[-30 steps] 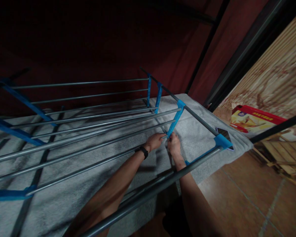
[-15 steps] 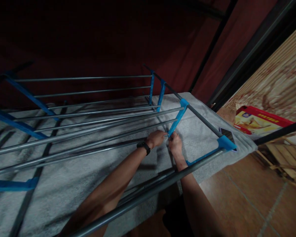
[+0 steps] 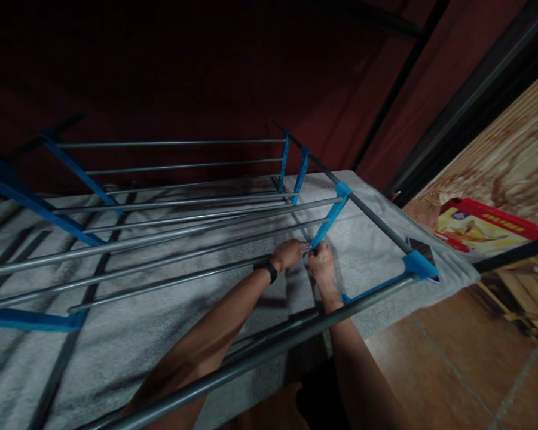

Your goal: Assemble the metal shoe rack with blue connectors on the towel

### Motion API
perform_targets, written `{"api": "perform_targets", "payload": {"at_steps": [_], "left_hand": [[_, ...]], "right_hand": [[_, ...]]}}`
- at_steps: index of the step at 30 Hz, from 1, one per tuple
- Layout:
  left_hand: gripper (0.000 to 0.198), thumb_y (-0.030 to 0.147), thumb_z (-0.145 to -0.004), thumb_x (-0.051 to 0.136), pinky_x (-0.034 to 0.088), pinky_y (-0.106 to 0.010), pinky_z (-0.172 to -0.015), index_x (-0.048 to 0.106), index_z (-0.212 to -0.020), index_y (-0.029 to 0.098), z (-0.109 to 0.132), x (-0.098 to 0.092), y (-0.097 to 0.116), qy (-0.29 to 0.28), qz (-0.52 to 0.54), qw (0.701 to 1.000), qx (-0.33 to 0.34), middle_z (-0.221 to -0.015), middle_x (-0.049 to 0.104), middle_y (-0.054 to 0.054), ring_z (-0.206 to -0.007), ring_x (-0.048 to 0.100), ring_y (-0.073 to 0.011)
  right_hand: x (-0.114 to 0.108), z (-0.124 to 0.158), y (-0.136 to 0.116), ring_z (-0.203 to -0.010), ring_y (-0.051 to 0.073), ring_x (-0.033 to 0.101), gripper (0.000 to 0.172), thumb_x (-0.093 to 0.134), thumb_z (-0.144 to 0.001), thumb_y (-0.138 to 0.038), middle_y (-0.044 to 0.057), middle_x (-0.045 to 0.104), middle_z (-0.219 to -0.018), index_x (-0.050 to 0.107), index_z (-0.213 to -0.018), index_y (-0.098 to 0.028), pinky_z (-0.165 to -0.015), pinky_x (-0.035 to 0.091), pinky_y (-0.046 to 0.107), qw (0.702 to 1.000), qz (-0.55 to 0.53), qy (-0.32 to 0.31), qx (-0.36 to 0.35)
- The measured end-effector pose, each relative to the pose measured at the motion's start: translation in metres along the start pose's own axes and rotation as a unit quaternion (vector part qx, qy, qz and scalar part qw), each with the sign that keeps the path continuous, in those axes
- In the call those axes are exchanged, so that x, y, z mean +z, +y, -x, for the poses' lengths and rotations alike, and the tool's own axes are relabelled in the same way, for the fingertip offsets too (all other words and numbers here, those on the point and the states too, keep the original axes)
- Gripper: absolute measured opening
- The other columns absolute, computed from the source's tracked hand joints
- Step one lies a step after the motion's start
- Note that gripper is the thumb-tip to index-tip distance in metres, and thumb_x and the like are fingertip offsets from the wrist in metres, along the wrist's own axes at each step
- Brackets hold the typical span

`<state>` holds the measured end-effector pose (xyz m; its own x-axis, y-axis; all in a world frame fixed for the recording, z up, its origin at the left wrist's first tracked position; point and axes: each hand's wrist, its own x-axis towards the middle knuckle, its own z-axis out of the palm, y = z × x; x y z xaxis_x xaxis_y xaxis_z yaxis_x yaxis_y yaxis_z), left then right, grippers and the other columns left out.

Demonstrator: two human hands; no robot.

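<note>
Reaching past the thick, round grey tube [image 3: 376, 297] of the rack [image 3: 183, 230], you have both hands together at the lower end of a blue strip [image 3: 326, 225] on its right side. Your left hand [image 3: 290, 255], wearing a black watch [image 3: 269, 272], pinches the end of a thin, smooth metal rod [image 3: 183, 281]; your right hand [image 3: 323, 263] is curled tightly around the foot of that flat, plastic-looking strip. The joint is too small for you to tell whether rod and strip are connected. Around and beyond your hands, the rack's straight rods run between blue strips, above a soft, wrinkled grey cloth [image 3: 367, 251]. A flat, dark phone [image 3: 420, 246] lies on the cloth, partly behind the rack's blue corner [image 3: 419, 264]. Past the cloth's edge, you have a red and yellow printed box [image 3: 493, 230], its contents hidden, near slatted wood [image 3: 531, 292] and the tiled floor [image 3: 448, 334]. Farthest off rises a dark red wall [image 3: 233, 95].
</note>
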<state>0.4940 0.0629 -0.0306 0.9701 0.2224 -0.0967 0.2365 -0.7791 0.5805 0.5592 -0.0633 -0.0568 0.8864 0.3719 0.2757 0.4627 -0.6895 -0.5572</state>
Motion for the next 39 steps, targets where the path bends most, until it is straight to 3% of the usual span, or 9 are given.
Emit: {"api": "perform_targets", "payload": {"at_steps": [15,24,34,39], "left_hand": [[0.042,0.022,-0.1,0.047,0.046,-0.03,-0.108,0.064,-0.138,0.028,0.002,-0.004,0.0,-0.01,0.004,1.0,0.016,-0.137,0.068,-0.003,-0.128,0.061,-0.0206],[0.043,0.019,-0.099,0.047,0.046,-0.034,-0.111,0.065,-0.138,0.022,0.004,-0.009,0.002,-0.007,0.0,1.0,0.015,-0.14,0.066,-0.007,-0.131,0.06,-0.0237],[0.044,0.019,-0.099,0.047,0.047,-0.031,-0.11,0.062,-0.14,0.025,0.008,-0.007,0.0,-0.005,-0.015,1.0,0.017,-0.141,0.065,-0.004,-0.132,0.059,-0.0211],[0.044,0.02,-0.1,0.046,0.045,-0.03,-0.112,0.06,-0.141,0.026,0.011,-0.012,0.004,-0.005,-0.027,1.0,0.002,-0.145,0.063,-0.003,-0.134,0.057,-0.0201]], "right_hand": [[-0.002,-0.003,0.002,-0.082,0.02,0.058,0.021,0.049,-0.082,-0.013,0.007,0.064,-0.087,0.063,-0.097,-0.016,-0.077,0.045,0.029,0.999,-0.029,-0.022,0.001],[0.004,0.0,-0.001,-0.08,0.019,0.053,0.015,0.06,-0.083,-0.022,0.003,0.057,-0.085,0.059,-0.097,-0.017,-0.075,0.044,0.028,1.0,-0.016,0.001,0.005],[-0.001,0.003,-0.004,-0.081,0.018,0.057,0.02,0.056,-0.093,-0.018,0.008,0.06,-0.095,0.058,-0.112,-0.013,-0.071,0.04,0.027,0.994,0.096,-0.044,0.019],[-0.006,0.0,-0.006,-0.08,0.018,0.054,0.018,0.054,-0.093,-0.017,0.007,0.06,-0.091,0.059,-0.11,-0.014,-0.069,0.038,0.027,0.995,0.083,-0.046,0.011]]}}
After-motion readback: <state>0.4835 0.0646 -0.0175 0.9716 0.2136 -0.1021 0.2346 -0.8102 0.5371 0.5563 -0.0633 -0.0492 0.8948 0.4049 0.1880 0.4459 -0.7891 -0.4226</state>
